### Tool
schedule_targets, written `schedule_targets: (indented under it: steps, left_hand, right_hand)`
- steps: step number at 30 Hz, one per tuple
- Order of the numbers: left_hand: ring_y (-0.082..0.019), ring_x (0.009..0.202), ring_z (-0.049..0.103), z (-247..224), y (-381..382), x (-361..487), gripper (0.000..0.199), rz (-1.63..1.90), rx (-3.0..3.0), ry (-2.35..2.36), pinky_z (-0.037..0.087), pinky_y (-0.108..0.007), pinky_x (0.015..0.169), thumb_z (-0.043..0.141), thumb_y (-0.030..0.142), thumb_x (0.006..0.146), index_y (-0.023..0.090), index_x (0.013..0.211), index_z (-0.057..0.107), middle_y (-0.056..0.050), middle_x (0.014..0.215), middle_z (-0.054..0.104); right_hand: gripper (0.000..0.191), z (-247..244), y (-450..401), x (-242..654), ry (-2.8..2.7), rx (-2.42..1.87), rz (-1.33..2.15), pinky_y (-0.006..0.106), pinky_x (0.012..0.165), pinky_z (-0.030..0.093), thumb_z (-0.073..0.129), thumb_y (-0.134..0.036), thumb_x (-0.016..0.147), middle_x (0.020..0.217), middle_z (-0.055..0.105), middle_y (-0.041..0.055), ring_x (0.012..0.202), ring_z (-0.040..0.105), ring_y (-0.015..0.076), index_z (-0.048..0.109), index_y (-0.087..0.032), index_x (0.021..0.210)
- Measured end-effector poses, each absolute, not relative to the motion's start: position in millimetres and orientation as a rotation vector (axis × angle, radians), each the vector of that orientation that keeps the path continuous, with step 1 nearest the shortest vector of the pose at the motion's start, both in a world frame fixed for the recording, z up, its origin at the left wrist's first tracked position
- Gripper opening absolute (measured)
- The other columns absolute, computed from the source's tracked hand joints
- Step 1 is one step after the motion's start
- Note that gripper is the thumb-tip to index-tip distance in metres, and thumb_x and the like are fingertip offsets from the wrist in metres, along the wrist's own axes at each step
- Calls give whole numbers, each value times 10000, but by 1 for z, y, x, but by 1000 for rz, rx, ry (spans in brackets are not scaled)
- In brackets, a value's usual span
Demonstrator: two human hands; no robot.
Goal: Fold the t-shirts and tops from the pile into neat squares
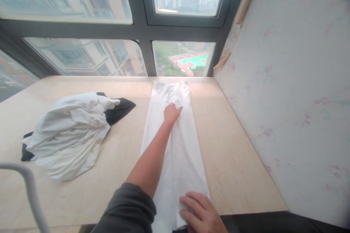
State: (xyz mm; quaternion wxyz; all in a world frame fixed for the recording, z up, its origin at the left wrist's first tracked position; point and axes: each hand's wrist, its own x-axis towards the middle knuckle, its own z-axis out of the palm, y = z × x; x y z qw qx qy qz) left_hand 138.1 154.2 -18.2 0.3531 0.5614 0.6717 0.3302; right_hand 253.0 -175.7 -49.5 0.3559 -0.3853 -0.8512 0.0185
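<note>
White trousers (188,145) lie lengthwise on the pale wooden surface, waistband toward the window and legs toward me. My left hand (172,113) is closed on the cloth a little below the waistband, where the fabric is bunched and creased. Near the front edge, my right hand (202,213) rests on the lower part of the right trouser leg, its fingers spread over the cloth. The far ends of the legs run out of the bottom of the view.
A heap of white cloth (73,127) with a black garment (120,111) under it lies on the left. A grey curved tube (28,185) rises at the lower left. Windows stand behind, and a flowered wall (287,98) borders the right.
</note>
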Motion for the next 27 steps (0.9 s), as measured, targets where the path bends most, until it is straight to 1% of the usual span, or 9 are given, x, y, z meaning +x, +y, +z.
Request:
schedule_targets:
  steps: [4, 8, 12, 16, 18, 21, 23, 25, 27]
  left_hand:
    - [-198, 981, 631, -29, 181, 148, 297, 900, 1227, 1689, 538, -409, 855, 628, 374, 908, 142, 1095, 627, -67, 1114, 644]
    - [-198, 988, 638, -36, 189, 147, 352, 903, 1036, 1604, 560, -402, 837, 599, 375, 931, 152, 1203, 589, -88, 1174, 626]
    - [-197, 989, 638, -38, 189, 137, 355, 867, 1028, 1636, 562, -402, 836, 599, 372, 932, 153, 1211, 585, -90, 1178, 625]
    - [-199, 993, 631, -33, 186, 124, 348, 823, 1221, 1798, 552, -410, 847, 599, 387, 928, 156, 1189, 593, -81, 1169, 624]
    - [-222, 1026, 619, -29, 184, 119, 325, 790, 1370, 1896, 522, -438, 891, 618, 359, 912, 151, 1160, 596, -86, 1137, 631]
    - [-289, 1095, 593, -23, 177, 116, 303, 726, 1626, 1979, 454, -470, 951, 635, 271, 874, 166, 1153, 582, -120, 1106, 641]
    - [-306, 1109, 592, -21, 174, 117, 312, 681, 1796, 1974, 438, -449, 949, 613, 243, 866, 206, 1173, 571, -126, 1138, 639]
    - [-291, 1091, 607, -21, 174, 118, 288, 629, 1939, 1948, 445, -410, 919, 581, 240, 874, 250, 1162, 580, -102, 1162, 644]
    - [-273, 1051, 627, -22, 178, 117, 237, 572, 2041, 1931, 459, -377, 874, 555, 246, 884, 269, 1115, 605, -77, 1121, 668]
  right_hand:
    - [199, -59, -176, 251, -2156, -1038, 35, 298, 811, 570, 484, -151, 935, 1039, 734, 52, 967, 659, 188, 667, -207, 879]
    - [164, -61, -176, 252, -2155, -1055, 48, 297, 802, 572, 525, -182, 938, 1033, 739, 49, 950, 668, 186, 670, -211, 869]
    - [193, -59, -176, 253, -2149, -1046, 75, 301, 802, 574, 500, -180, 948, 1032, 741, 54, 960, 667, 189, 675, -205, 870]
    - [203, -57, -175, 252, -2130, -1046, 53, 303, 806, 573, 490, -171, 950, 1018, 738, 63, 963, 658, 181, 671, -202, 863]
    - [224, -56, -174, 252, -2143, -1021, 38, 304, 808, 571, 468, -172, 962, 1018, 734, 68, 963, 655, 181, 667, -189, 860]
    - [274, -55, -172, 253, -2135, -1008, 29, 300, 803, 566, 423, -176, 983, 1003, 732, 68, 952, 652, 180, 661, -177, 847]
    - [294, -54, -172, 253, -2123, -1020, 26, 296, 802, 563, 409, -177, 992, 991, 733, 65, 945, 653, 175, 661, -178, 840]
    - [312, -53, -174, 253, -2106, -1034, 23, 289, 800, 560, 402, -181, 1000, 970, 737, 57, 929, 659, 169, 661, -182, 827]
    - [315, -51, -176, 254, -2085, -1049, 24, 286, 802, 559, 409, -198, 1008, 947, 743, 47, 911, 666, 164, 666, -188, 826]
